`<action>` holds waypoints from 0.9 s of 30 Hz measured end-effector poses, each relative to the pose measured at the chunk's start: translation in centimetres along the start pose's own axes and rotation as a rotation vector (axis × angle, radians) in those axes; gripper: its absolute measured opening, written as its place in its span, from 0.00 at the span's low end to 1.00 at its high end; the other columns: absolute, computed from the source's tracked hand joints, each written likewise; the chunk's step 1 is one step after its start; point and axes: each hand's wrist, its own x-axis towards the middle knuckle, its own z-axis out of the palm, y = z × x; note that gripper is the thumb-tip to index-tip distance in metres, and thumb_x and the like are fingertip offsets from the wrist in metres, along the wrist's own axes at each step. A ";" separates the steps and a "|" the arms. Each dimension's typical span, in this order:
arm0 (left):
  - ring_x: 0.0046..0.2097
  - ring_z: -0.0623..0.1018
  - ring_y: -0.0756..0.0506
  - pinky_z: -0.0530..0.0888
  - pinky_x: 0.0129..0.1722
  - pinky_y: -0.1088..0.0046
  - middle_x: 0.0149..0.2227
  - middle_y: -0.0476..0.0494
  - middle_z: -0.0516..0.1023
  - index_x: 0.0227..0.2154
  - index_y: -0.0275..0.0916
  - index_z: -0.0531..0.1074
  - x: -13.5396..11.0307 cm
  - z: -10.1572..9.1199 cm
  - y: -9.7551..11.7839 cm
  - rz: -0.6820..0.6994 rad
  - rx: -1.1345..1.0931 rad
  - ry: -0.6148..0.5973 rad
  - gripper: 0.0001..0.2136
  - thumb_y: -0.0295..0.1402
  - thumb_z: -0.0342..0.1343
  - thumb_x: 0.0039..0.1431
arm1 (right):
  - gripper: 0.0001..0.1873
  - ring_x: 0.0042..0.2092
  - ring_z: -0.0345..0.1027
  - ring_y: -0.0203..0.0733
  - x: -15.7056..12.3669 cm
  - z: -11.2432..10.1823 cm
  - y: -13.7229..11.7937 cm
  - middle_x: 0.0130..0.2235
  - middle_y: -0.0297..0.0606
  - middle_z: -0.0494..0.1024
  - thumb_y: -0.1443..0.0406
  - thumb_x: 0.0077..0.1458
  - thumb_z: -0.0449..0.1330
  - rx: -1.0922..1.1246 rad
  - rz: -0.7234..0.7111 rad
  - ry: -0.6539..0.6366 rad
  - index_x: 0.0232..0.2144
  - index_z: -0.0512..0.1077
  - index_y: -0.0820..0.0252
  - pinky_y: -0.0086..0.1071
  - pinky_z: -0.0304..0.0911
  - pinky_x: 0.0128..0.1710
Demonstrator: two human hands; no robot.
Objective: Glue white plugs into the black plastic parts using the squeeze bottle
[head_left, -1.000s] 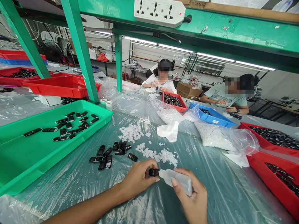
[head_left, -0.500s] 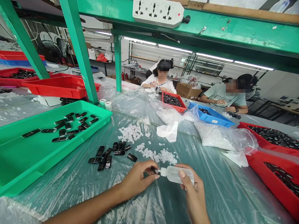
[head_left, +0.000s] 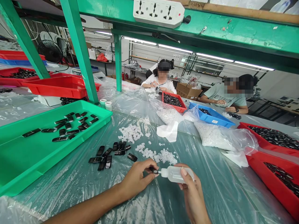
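Note:
Pinched in the fingers of my left hand (head_left: 137, 177) is a small glossy black plastic piece (head_left: 154, 170), its far part hidden by the fingers. My right hand (head_left: 192, 186) is wrapped round a translucent squeeze bottle (head_left: 176, 174), lying nearly level with its thin nozzle pointing left. The nozzle tip is at the end of the black piece; whether they touch I cannot tell. Beyond my left hand lies a group of similar black pieces (head_left: 108, 162). Small white plastic bits (head_left: 167, 156) and a pile of larger white pieces (head_left: 130, 133) lie past the hands.
A green tray (head_left: 35, 169) with several black pieces stands at left. Red bins (head_left: 263, 174) of black pieces line the right side, near a plastic bag (head_left: 211, 137) of white parts. A green frame (head_left: 80, 56) rises ahead. Two people (head_left: 161, 77) sit across the table.
The bottle has shifted very slightly, and my left fingers have turned the black piece a little, so more of its end shows. The rest looks the same.

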 end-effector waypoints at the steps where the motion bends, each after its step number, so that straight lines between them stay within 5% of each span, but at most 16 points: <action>1: 0.33 0.73 0.48 0.64 0.25 0.80 0.33 0.48 0.74 0.33 0.40 0.69 0.0 0.0 0.0 -0.008 0.021 -0.001 0.02 0.29 0.52 0.57 | 0.19 0.23 0.59 0.36 0.0 0.0 0.0 0.24 0.36 0.71 0.51 0.47 0.59 -0.010 -0.012 0.005 0.31 0.73 0.62 0.26 0.51 0.19; 18: 0.25 0.70 0.48 0.58 0.24 0.76 0.24 0.50 0.72 0.34 0.41 0.68 0.0 -0.1 -1.1 0.073 0.457 -0.049 0.04 0.29 0.50 0.58 | 0.18 0.23 0.63 0.37 -1.5 1.2 -1.1 0.24 0.35 0.72 0.51 0.44 0.61 -0.236 -0.189 0.065 0.28 0.72 0.60 0.26 0.58 0.19; 24: 0.36 0.74 0.46 0.68 0.31 0.77 0.43 0.46 0.74 0.47 0.46 0.67 -0.2 -0.2 -0.4 0.011 0.198 -0.090 0.13 0.32 0.51 0.59 | 0.15 0.21 0.60 0.33 -1.5 1.1 -1.2 0.23 0.33 0.71 0.54 0.43 0.62 -0.273 -0.263 0.092 0.28 0.73 0.60 0.24 0.56 0.18; 27: 0.38 0.74 0.46 0.69 0.33 0.77 0.43 0.45 0.74 0.45 0.45 0.69 -0.1 -0.1 -0.2 0.011 0.131 -0.095 0.11 0.32 0.50 0.59 | 0.16 0.21 0.61 0.35 -1.7 1.1 -1.5 0.23 0.33 0.71 0.54 0.43 0.62 -0.310 -0.275 0.106 0.28 0.72 0.60 0.25 0.57 0.19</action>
